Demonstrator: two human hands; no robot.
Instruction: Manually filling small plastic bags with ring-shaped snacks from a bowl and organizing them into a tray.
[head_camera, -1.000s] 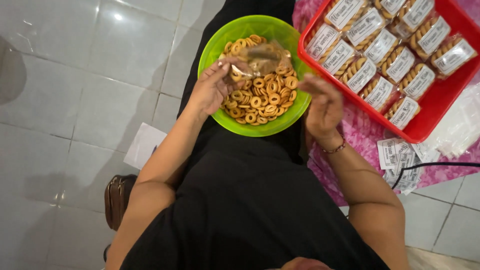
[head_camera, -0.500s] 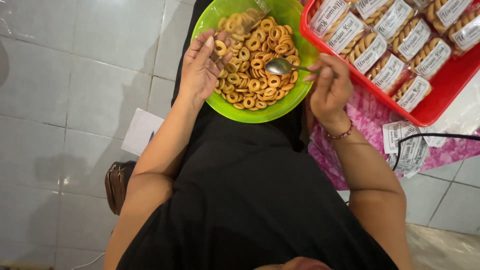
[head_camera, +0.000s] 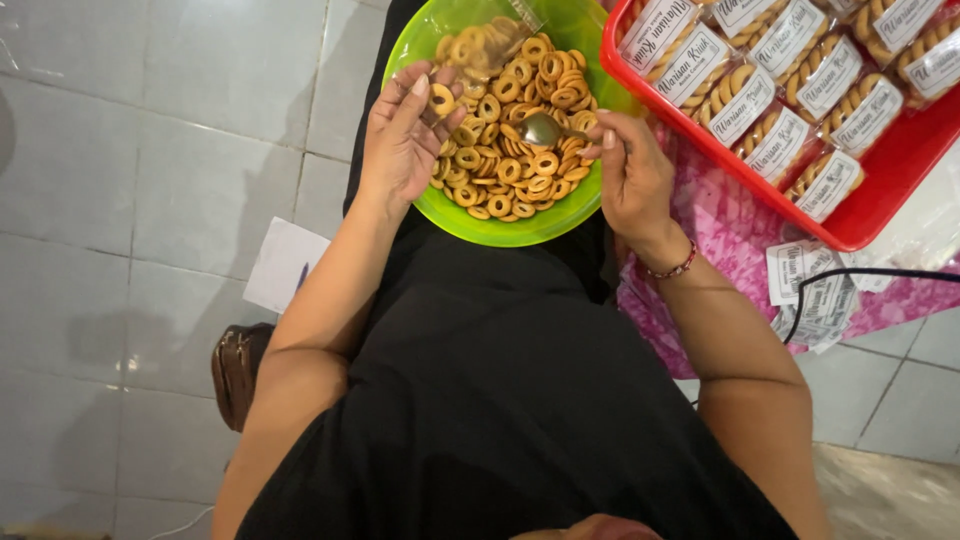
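Right hand fingers pinching spoon in green bowl of ring biscuits, left hand fingers pinching clear bag

A: What fills the green bowl?

B: Small golden ring biscuits, heaped loosely across its middle. The round bowl rests on the lap.

A: And the spoon?

B: Metal, bowl-end sunk among the rings near centre, its handle running toward 3 o'clock.

A: The clear bag?

B: At 12 o'clock in the bowl, partly filled with rings, lying slack on the heap.
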